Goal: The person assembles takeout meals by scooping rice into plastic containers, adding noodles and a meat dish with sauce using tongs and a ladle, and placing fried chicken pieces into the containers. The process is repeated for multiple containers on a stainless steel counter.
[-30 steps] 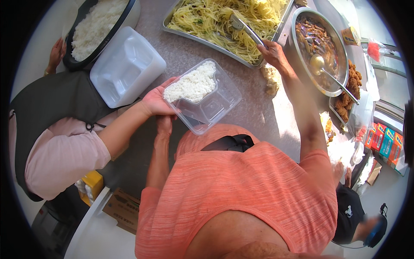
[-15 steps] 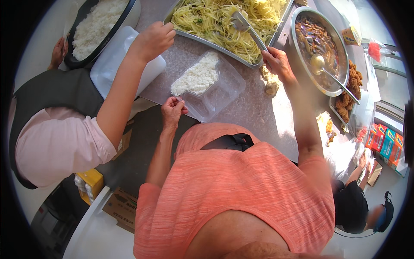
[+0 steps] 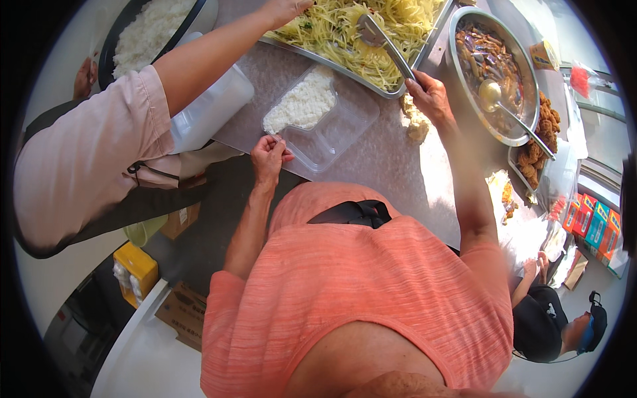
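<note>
A: Clear plastic meal box (image 3: 325, 119) noted on the tabletop (image 3: 385, 166), just in front of the person; one compartment is filled with white rice (image 3: 302, 106), the others are bare.

B: Handling?

A: Thin, flexible walls are judged; light, but loaded on one side, so it would likely tip or bow if lifted by one corner. A hold under the rice side or across both long rims is advised. The plastic looks smooth, possibly slippery.

B: Left hand?

A: The left hand (image 3: 267, 157) is held at the box's near corner, fingers curled together; whether the rim is actually pinched cannot be told.

B: Right hand?

A: The right hand (image 3: 431, 99) is clamped on the handle of metal tongs (image 3: 381, 43), whose tips lie in the tray of yellow noodles (image 3: 352, 26).

B: Surroundings?

A: A co-worker's arm in a pink sleeve (image 3: 99, 146) is stretched over the noodle tray. A round pan of brown stew (image 3: 491, 66) with a ladle (image 3: 504, 106) sits to the right, fried pieces (image 3: 541, 132) beyond it, and a rice tub (image 3: 149, 33) far left.
</note>
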`<state>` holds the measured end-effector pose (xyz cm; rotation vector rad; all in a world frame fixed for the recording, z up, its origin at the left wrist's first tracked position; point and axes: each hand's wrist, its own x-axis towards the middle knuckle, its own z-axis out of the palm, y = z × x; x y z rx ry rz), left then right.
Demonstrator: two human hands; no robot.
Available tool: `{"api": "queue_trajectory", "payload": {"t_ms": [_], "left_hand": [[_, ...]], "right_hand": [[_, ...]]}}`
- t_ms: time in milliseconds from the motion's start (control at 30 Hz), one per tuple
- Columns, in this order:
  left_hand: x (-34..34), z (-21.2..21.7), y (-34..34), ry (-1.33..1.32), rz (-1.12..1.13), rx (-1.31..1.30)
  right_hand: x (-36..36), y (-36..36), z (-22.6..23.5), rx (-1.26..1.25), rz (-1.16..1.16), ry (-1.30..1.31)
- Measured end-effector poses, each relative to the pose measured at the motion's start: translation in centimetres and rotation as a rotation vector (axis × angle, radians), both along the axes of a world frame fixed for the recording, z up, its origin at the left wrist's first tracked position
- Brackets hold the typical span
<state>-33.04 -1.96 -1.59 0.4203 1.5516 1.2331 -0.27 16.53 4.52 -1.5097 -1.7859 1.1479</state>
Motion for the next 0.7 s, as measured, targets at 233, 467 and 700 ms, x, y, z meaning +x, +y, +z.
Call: {"api": "queue_trajectory", "payload": {"t_ms": [233, 467, 700], "left_hand": [[0.0, -0.3, 0.0, 0.020, 0.005, 0.019], [-0.1, -0.3, 0.0, 0.017, 0.006, 0.017], [-0.5, -0.4, -0.7, 0.034, -0.025, 0.000]], "right_hand": [[0.0, -2.6, 1.1, -0.103, 0.033, 0.285], [-0.6, -7.7, 2.7, 0.240, 0.189, -0.093], [0.1, -10.9, -1.9, 0.565, 0.324, -0.447]]}}
